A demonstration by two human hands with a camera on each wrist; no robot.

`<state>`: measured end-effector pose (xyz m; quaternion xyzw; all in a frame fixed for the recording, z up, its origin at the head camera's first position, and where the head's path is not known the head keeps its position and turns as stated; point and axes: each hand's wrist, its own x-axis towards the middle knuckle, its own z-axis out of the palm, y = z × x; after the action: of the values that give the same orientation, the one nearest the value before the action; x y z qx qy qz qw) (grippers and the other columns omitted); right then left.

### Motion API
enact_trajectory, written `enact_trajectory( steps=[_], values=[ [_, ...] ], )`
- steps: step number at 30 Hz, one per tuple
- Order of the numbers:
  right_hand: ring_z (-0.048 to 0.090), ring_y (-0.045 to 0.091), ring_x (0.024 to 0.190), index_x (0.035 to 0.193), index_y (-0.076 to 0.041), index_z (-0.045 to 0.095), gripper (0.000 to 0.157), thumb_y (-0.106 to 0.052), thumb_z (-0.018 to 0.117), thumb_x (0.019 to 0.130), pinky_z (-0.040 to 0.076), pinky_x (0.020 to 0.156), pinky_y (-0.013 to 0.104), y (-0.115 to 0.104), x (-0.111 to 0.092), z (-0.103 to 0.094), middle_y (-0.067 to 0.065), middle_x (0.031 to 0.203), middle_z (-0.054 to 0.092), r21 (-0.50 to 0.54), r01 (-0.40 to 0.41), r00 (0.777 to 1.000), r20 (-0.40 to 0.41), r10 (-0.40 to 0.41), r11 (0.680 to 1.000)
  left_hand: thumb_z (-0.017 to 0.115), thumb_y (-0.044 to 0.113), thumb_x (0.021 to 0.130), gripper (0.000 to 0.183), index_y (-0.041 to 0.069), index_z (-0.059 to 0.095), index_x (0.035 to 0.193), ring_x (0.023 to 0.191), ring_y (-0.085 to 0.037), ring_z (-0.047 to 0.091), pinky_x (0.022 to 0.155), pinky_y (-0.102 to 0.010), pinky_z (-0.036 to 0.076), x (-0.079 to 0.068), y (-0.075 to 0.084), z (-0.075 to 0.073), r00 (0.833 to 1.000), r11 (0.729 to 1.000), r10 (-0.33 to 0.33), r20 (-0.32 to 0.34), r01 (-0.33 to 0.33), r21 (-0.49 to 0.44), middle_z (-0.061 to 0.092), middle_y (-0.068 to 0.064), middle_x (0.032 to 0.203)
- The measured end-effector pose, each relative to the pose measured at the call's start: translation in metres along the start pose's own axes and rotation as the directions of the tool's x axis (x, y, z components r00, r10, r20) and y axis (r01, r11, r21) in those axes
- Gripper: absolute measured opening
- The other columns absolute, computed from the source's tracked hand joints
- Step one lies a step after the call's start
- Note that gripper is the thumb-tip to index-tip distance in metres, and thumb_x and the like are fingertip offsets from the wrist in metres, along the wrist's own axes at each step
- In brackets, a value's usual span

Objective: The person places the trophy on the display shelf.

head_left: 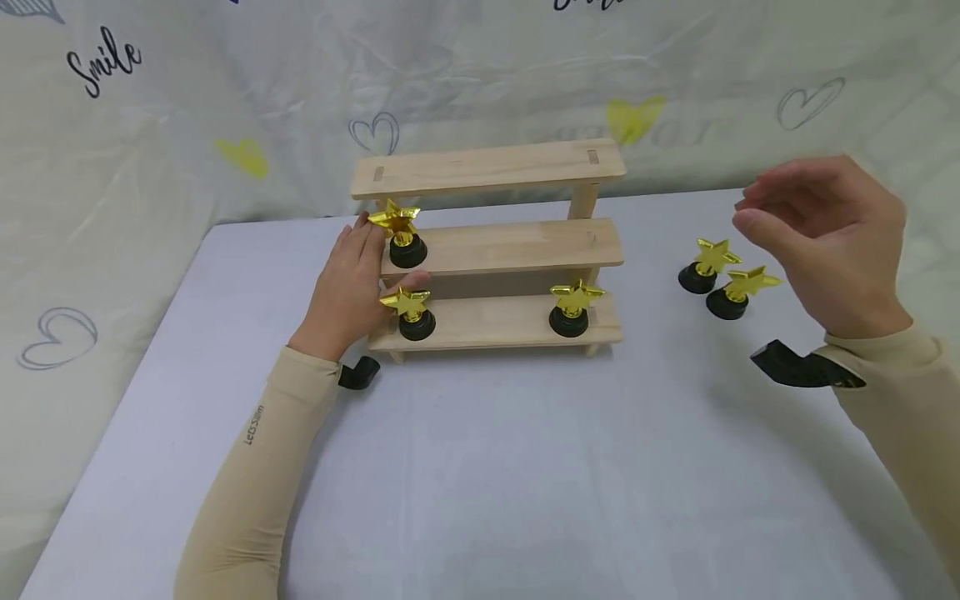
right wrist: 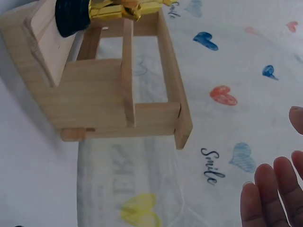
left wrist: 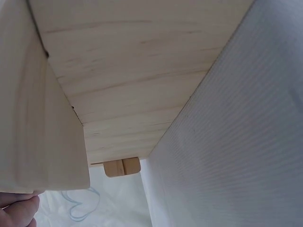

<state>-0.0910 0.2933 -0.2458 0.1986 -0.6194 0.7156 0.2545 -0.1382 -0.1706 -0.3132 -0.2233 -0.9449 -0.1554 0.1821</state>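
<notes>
My left hand (head_left: 347,287) holds the left end of a three-tier wooden shelf (head_left: 517,250), its fingers along the side and its thumb at the front. Part of this hand's fingers (left wrist: 20,213) shows past a board in the left wrist view. Gold star trophies on black bases stand on the shelf: one trophy (head_left: 402,235) at the middle tier's left, another trophy (head_left: 412,312) at the bottom left, and a third trophy (head_left: 573,308) at the bottom right. My right hand (head_left: 840,242) hovers with loosely bent fingers, holding nothing, near two trophies (head_left: 697,271) (head_left: 735,296) on the table.
The shelf stands toward the back of a white-covered table (head_left: 495,467). Behind it hangs a pale cloth (head_left: 480,75) printed with hearts and words. Dark wrist mounts (head_left: 806,367) stick out from both sleeves.
</notes>
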Motion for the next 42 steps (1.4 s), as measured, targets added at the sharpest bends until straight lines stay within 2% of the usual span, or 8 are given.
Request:
enact_trajectory(
  steps=[8,17,22,26,29,34,38,42],
  values=[
    [0.072,0.021,0.080,0.103,0.027,0.061,0.030,0.028,0.069,0.075,0.062,0.076,0.020,0.018,-0.013,-0.033,0.013,0.090,0.075,-0.021,-0.072,0.994,-0.087,0.070,0.997,0.072,0.058,0.092,0.083,-0.003,0.048,0.144,0.156,-0.046,0.031,0.134,-0.051,0.022,0.003,0.002,-0.002,1.000,1.000,-0.001,0.021,0.001,0.003,0.054,-0.024,0.149],
    [0.073,0.019,0.083,0.106,0.027,0.061,0.031,0.028,0.068,0.076,0.062,0.078,0.017,0.030,-0.022,-0.055,0.011,0.093,0.076,-0.063,-0.069,0.996,-0.069,0.064,0.996,0.075,0.056,0.090,0.078,-0.005,0.053,0.133,0.154,-0.048,0.035,0.133,-0.052,0.025,0.002,0.000,0.002,0.999,0.999,0.034,-0.022,-0.034,-0.003,0.057,-0.025,0.143],
    [0.073,0.016,0.084,0.106,0.022,0.065,0.031,0.026,0.069,0.076,0.060,0.077,0.014,0.034,-0.028,-0.070,0.009,0.094,0.076,-0.121,-0.154,0.984,-0.108,0.141,0.981,0.062,0.069,0.092,0.084,-0.005,0.053,0.132,0.153,-0.048,0.036,0.132,-0.054,0.026,0.002,0.000,0.002,0.999,0.999,0.039,-0.030,-0.039,-0.006,0.056,-0.026,0.144],
    [0.072,0.011,0.085,0.109,0.016,0.068,0.029,0.021,0.072,0.080,0.059,0.078,0.010,0.038,-0.033,-0.082,0.001,0.096,0.075,-0.327,-0.219,0.972,-0.153,0.177,0.919,0.042,0.081,0.092,0.096,-0.006,0.053,0.134,0.153,-0.048,0.037,0.130,-0.057,0.028,0.002,0.000,0.002,0.997,0.998,0.062,-0.049,-0.061,0.016,0.056,-0.027,0.144],
    [0.070,0.006,0.086,0.112,0.013,0.069,0.029,0.017,0.072,0.083,0.057,0.079,0.007,0.041,-0.036,-0.089,-0.006,0.097,0.074,-0.484,-0.238,0.970,-0.164,0.180,0.842,0.035,0.083,0.093,0.100,-0.008,0.054,0.132,0.152,-0.048,0.037,0.129,-0.059,0.029,0.001,0.000,0.002,0.995,0.996,0.078,-0.062,-0.075,0.044,0.057,-0.029,0.142],
    [0.068,0.001,0.089,0.116,0.007,0.070,0.030,0.011,0.073,0.086,0.054,0.081,0.004,0.047,-0.039,-0.096,-0.012,0.100,0.072,-0.589,-0.250,0.968,-0.159,0.194,0.769,0.033,0.083,0.093,0.100,-0.008,0.054,0.129,0.153,-0.047,0.036,0.129,-0.060,0.028,0.001,-0.001,0.000,0.996,0.996,0.071,-0.058,-0.068,0.058,0.057,-0.030,0.141],
    [0.068,0.000,0.089,0.116,0.006,0.070,0.032,0.012,0.073,0.085,0.054,0.081,0.003,0.050,-0.040,-0.101,-0.013,0.100,0.072,-0.585,-0.254,0.967,-0.145,0.209,0.771,0.033,0.083,0.093,0.100,-0.007,0.053,0.130,0.154,-0.048,0.035,0.130,-0.060,0.027,0.000,0.000,-0.001,0.997,0.996,0.065,-0.048,-0.062,0.063,0.057,-0.030,0.142],
    [0.070,0.004,0.088,0.116,0.014,0.067,0.036,0.021,0.072,0.080,0.056,0.080,0.006,0.053,-0.039,-0.103,-0.007,0.100,0.075,-0.488,-0.230,0.973,-0.092,0.212,0.842,0.034,0.083,0.093,0.100,-0.008,0.053,0.130,0.154,-0.048,0.034,0.130,-0.059,0.027,-0.001,-0.001,-0.002,0.997,0.996,0.058,-0.043,-0.056,0.063,0.057,-0.030,0.141]
  ],
)
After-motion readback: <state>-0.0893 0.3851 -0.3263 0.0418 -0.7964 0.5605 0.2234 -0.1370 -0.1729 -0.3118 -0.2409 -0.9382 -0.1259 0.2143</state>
